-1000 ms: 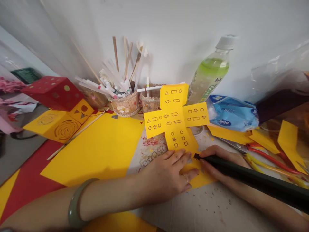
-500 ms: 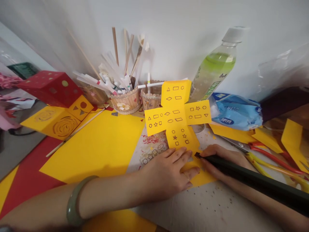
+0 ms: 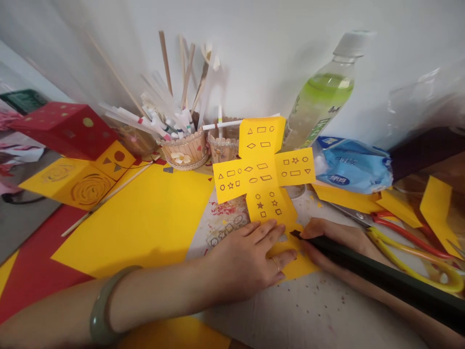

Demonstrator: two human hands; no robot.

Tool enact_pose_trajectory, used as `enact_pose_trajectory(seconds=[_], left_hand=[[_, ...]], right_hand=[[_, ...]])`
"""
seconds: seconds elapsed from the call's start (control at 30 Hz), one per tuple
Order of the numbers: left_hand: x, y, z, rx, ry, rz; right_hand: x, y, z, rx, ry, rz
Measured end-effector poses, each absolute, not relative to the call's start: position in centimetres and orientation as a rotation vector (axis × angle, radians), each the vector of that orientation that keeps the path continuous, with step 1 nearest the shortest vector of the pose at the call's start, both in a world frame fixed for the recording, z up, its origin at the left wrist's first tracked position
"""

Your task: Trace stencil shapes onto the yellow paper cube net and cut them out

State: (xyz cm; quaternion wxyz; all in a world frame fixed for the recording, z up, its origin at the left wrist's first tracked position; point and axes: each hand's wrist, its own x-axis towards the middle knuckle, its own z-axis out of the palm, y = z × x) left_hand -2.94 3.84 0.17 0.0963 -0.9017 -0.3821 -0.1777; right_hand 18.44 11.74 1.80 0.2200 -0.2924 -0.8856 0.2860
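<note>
My left hand (image 3: 250,257) lies flat with its fingers stretched over the lower arm of a cross-shaped yellow paper (image 3: 261,189). Small outlined triangles, stars, squares and ovals cover the paper's panels. Beneath that palm, to the left, shows a row of shape outlines (image 3: 227,230), perhaps a clear stencil; most of it is hidden. My right hand (image 3: 337,242) is closed around a long black pen-like tool (image 3: 374,271). Its dark tip is at the lower part of the paper, just right of my left fingertips. Whether the tip touches the paper I cannot tell.
Yellow sheets (image 3: 127,218) and red paper (image 3: 43,261) lie left. Behind stand a red box (image 3: 69,128), pen cups (image 3: 185,152) and a drink bottle (image 3: 323,97). A blue wipes pack (image 3: 352,165), scissors (image 3: 403,225) and yellow scraps (image 3: 436,208) lie right.
The whole view has shifted slightly, so most things appear a little farther left. Both hands keep nearly the same place on the paper, and the black pen-like tool stays in my right hand.
</note>
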Motion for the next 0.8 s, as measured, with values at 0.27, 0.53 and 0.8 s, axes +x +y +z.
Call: enact_pose_trajectory(seconds=[0.27,0.53,0.8], left_hand=[[-2.99,3.75,0.24,-2.673,-1.141,-0.493],[-3.08,3.79,0.33,-2.708,-1.145,-0.506],[-3.06,3.81,0.33,-2.695,-1.142,-0.534]], right_hand=[[18.26,11.81,2.36,-0.733,-2.513,0.728],[18.54,11.96,2.24,-0.720,-2.547,0.762],[18.75,12.02,2.11,-0.726,-2.560,0.826]])
